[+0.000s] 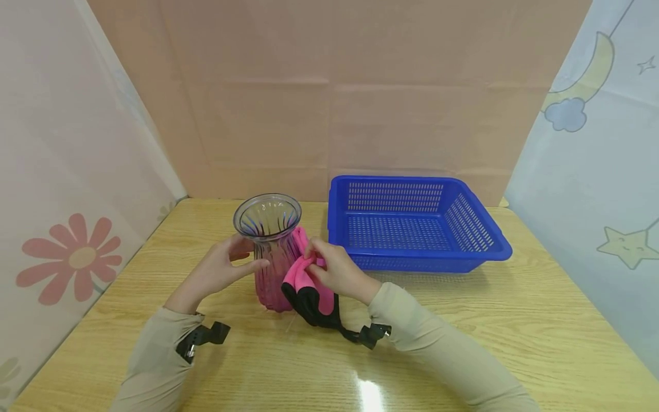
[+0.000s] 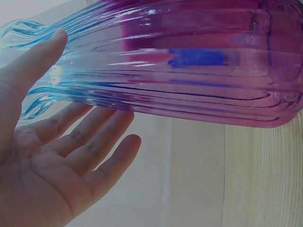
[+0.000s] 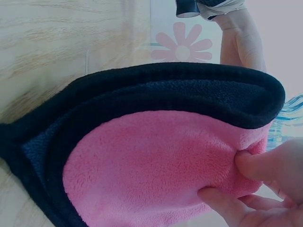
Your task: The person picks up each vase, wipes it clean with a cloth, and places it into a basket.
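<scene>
A ribbed glass vase (image 1: 275,269), clear at the flared rim and pink-purple below, stands upright on the table. My left hand (image 1: 218,269) holds it below the rim from the left. In the left wrist view the thumb of my left hand (image 2: 61,156) lies across the near side of the vase (image 2: 189,85), the fingers on the other side. My right hand (image 1: 337,272) pinches a pink plush cloth with black edging (image 1: 304,277), which hangs against the vase's right side. In the right wrist view, thumb and fingers of my right hand (image 3: 270,184) pinch the cloth's pink face (image 3: 142,156).
A blue perforated plastic basket (image 1: 412,260) sits behind and to the right of my right hand. The wooden table (image 1: 540,332) meets a peach backdrop (image 1: 329,114) at the back. Printed curtains flank both sides.
</scene>
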{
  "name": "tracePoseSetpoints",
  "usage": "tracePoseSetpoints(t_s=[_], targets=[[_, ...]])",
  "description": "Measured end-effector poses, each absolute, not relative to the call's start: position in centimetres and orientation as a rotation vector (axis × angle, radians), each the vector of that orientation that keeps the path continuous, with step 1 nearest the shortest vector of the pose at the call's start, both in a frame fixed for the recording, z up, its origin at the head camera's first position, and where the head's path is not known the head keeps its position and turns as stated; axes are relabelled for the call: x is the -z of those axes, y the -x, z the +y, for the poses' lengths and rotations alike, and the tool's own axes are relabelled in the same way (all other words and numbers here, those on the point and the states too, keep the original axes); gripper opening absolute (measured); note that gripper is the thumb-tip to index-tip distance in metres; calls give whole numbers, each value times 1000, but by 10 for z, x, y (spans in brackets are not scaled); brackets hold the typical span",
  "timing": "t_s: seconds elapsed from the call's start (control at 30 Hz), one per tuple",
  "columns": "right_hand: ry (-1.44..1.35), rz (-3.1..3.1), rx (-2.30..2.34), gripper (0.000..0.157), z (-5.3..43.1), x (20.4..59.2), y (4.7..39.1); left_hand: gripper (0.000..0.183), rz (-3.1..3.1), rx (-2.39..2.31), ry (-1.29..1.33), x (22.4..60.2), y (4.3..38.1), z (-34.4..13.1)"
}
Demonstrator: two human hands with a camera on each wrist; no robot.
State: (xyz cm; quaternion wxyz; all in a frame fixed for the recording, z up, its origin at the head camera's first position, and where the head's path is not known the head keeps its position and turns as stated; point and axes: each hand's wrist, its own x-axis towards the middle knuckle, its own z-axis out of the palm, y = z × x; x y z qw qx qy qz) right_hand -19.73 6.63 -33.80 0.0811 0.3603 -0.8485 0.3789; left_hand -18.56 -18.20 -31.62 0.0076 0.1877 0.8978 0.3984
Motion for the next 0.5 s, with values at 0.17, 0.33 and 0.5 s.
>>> tracePoseSetpoints(t_s=[0.17, 0.33, 0.5], targets=[[-1077, -2540, -1121, 15, 67, 340, 198, 65, 2809, -1247, -585, 316, 186, -182], [-1073, -2540, -1101, 14, 67, 342, 198, 66, 2799, -1253, -573, 317, 186, -182], [-1070, -2536, -1084, 14, 68, 344, 199, 66, 2797, -1258, -555, 316, 185, -181]])
